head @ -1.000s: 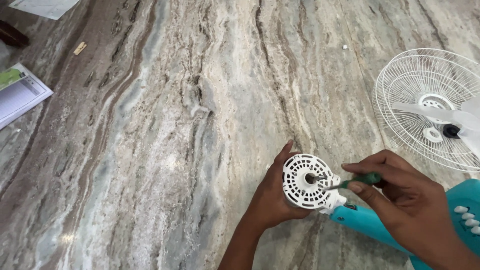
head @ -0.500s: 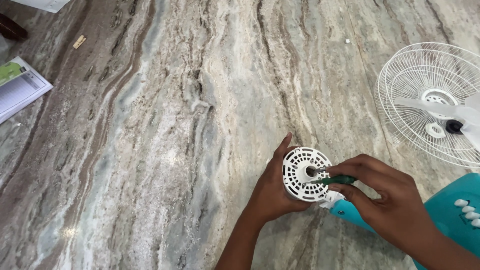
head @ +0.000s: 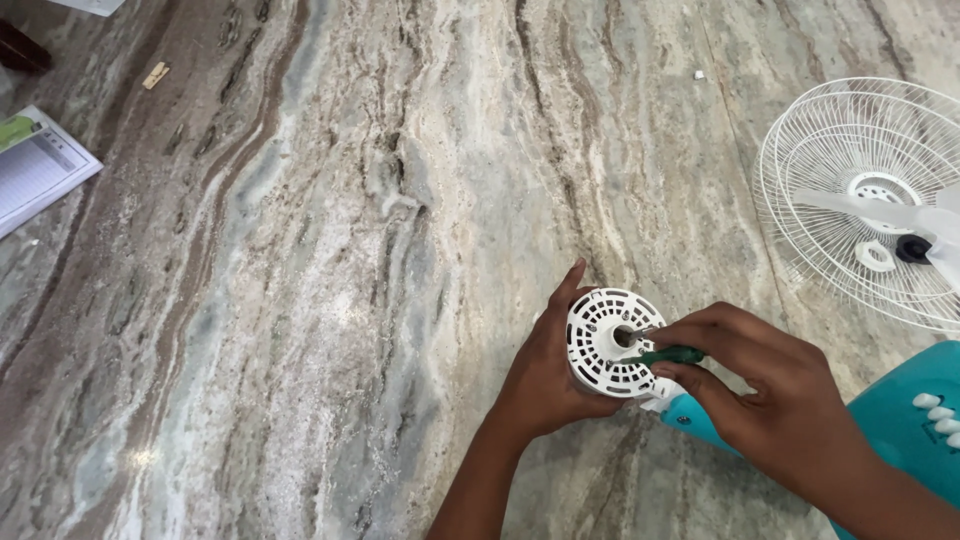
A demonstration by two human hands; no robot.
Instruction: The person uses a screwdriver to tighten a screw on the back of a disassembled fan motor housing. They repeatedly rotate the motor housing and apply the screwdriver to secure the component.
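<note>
My left hand point(head: 545, 375) grips a round white vented fan motor housing point(head: 605, 343) from its left side, holding its face toward me. My right hand point(head: 765, 385) holds a green-handled screwdriver point(head: 670, 355), whose tip points into the centre hole of the housing. Behind the housing a teal fan neck point(head: 695, 415) leads to the teal fan base point(head: 915, 410) with white buttons at the lower right.
A white wire fan grille point(head: 855, 195) with a blade and a black cap lies on the streaked marble floor point(head: 350, 250) at the right. A paper booklet point(head: 35, 170) lies at the left edge. A small wooden piece point(head: 155, 75) sits near the top left.
The view shifted slightly, so both hands and the housing sit a little higher and further left in frame. My right hand keeps the screwdriver at the housing's centre.
</note>
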